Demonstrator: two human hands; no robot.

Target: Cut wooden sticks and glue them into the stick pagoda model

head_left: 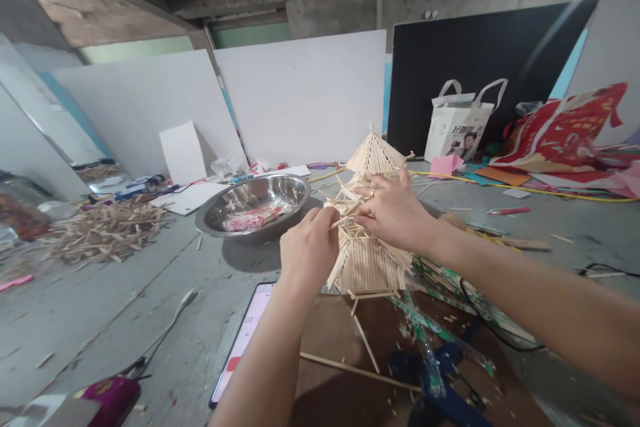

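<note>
A small tower model (373,260) built of thin wooden sticks, with a pointed roof, stands on a brown board (340,347) in front of me. My left hand (307,247) is closed at the model's left side, pinching a thin wooden stick that points toward the middle tier. My right hand (393,210) rests on the model's middle tier from the right, its fingers curled and pressed on the sticks there; a ring shows on one finger.
A steel bowl (220,217) with a pink packet sits behind left. A pile of stick scraps (107,230) lies far left. A phone (245,337) lies by my left forearm. Loose sticks (360,370), green strips (425,327), bags (463,120) and white panels (305,90) surround the area.
</note>
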